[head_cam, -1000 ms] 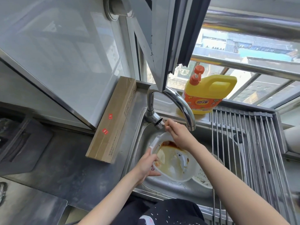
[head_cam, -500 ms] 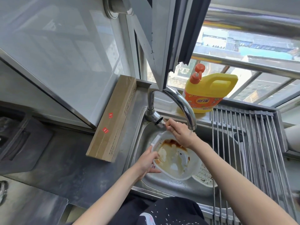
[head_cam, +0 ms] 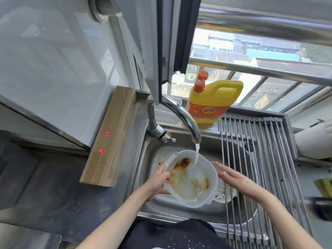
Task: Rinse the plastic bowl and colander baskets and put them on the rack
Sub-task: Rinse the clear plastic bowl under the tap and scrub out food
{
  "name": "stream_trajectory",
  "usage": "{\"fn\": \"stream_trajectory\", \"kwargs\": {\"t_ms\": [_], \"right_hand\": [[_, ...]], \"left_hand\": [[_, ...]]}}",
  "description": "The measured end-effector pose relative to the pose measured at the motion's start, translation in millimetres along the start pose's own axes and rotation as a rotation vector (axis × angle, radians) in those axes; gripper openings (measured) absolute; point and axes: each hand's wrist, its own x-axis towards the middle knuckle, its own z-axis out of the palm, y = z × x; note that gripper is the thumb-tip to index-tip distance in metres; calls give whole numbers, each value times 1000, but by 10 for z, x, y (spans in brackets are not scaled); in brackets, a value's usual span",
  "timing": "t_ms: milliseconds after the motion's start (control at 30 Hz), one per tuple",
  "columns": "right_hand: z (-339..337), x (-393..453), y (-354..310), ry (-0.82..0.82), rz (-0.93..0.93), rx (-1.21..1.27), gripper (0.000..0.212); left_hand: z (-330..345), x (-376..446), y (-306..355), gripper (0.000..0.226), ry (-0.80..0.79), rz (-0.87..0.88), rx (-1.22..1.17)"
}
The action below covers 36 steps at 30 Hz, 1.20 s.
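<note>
A clear plastic bowl [head_cam: 190, 182] smeared with brown sauce is tilted over the steel sink [head_cam: 149, 169]. My left hand [head_cam: 158, 180] grips its left rim. A thin stream of water falls from the faucet spout [head_cam: 195, 135] into the bowl. My right hand [head_cam: 231, 178] is flat with fingers apart, just right of the bowl and not holding it. A white colander basket [head_cam: 221, 192] lies in the sink, mostly hidden under the bowl. A metal roll-up rack [head_cam: 260, 159] covers the sink's right half.
A yellow detergent jug [head_cam: 212, 103] stands on the ledge behind the faucet. A long cardboard box [head_cam: 111, 135] lies on the counter to the left. The faucet handle [head_cam: 167, 137] sits at the sink's back left. A window frame hangs overhead.
My right hand left the faucet handle and came down to the right of the bowl. Water now runs from the spout into the bowl. My left hand still holds the bowl.
</note>
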Motion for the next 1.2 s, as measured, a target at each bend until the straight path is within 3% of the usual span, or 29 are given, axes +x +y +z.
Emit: {"fn": "stream_trajectory", "kwargs": {"t_ms": [100,267,367,467,567,733,900,1100,1200], "right_hand": [[201,21,-21,83,48,169,35],[347,138,-254,290,146,422,36],[363,181,-364,341,105,246,32],[370,220,-494,371,65,19,42],[381,253,-550,405,64,29,40],[453,270,-495,450,126,99,39],[541,230,-462,505,155,150,33],[535,163,-406,646,206,118,29],[512,99,-471,632,168,93,32]], "left_hand": [[73,73,17,58,10,-3,-48],[89,130,85,65,51,-17,-88],[69,130,184,60,26,-1,-113],[-34,147,297,44,-7,-4,-125],[-138,128,511,20,-3,-12,-75],[-237,262,828,45,131,-51,-107],[-113,226,787,42,143,-75,43],[-205,222,630,41,59,-55,-65],[-216,242,607,42,85,-51,-106]]}}
